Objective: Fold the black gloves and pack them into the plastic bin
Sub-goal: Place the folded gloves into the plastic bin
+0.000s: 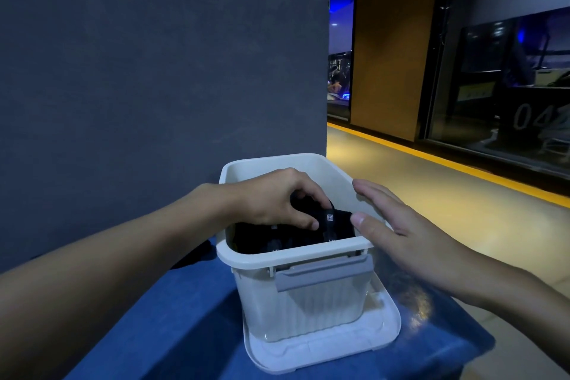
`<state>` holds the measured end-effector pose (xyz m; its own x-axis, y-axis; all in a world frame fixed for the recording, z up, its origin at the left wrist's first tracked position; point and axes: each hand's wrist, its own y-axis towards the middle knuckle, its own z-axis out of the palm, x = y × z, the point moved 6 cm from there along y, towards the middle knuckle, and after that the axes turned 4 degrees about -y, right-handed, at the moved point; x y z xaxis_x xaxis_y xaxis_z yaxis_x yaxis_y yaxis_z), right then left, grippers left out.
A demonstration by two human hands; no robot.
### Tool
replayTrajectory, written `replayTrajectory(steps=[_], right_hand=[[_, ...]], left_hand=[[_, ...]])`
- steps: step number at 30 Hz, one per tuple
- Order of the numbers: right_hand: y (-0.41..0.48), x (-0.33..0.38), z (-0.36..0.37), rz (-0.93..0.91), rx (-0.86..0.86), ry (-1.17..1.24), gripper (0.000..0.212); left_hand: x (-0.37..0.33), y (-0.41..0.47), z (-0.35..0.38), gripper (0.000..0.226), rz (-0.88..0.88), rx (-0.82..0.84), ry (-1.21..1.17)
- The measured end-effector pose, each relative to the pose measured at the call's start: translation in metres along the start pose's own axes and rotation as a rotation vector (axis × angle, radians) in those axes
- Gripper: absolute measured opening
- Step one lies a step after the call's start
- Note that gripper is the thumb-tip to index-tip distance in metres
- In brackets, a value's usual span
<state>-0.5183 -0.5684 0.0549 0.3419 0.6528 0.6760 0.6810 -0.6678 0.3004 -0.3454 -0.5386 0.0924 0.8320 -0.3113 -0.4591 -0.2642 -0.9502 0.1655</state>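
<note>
a small white square mark (330, 217) shows on a strap of the black gloves (337, 230); other tiny white marks on them are too small to read. pale numerals (533, 117) reading "04" stand on dark glass at two o'clock in the view.

the gloves lie inside the white plastic bin (296, 256), which stands in a white tray (324, 352) on a blue table (185, 318), with its grey latch (324, 274) at six o'clock. the left hand (277, 197) reaches in and pinches the top glove with curled fingers. the right hand (391, 225) is flat with straight fingers at the bin's three o'clock rim; whether it touches, i cannot tell. a dark shape (197, 253) lies at the bin's nine o'clock.
</note>
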Motion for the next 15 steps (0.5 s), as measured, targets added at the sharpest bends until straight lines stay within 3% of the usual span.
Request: replayTrajectory(steps=[12, 15], right_hand=[[-0.002, 0.002, -0.002, -0.015, -0.009, -0.032, 0.081], [-0.002, 0.009, -0.006, -0.034, -0.024, -0.112, 0.070]], left_hand=[[-0.001, -0.006, -0.010, 0.028, -0.043, -0.031, 0.022], [-0.005, -0.014, -0.020, 0.027, -0.057, -0.057, -0.009]])
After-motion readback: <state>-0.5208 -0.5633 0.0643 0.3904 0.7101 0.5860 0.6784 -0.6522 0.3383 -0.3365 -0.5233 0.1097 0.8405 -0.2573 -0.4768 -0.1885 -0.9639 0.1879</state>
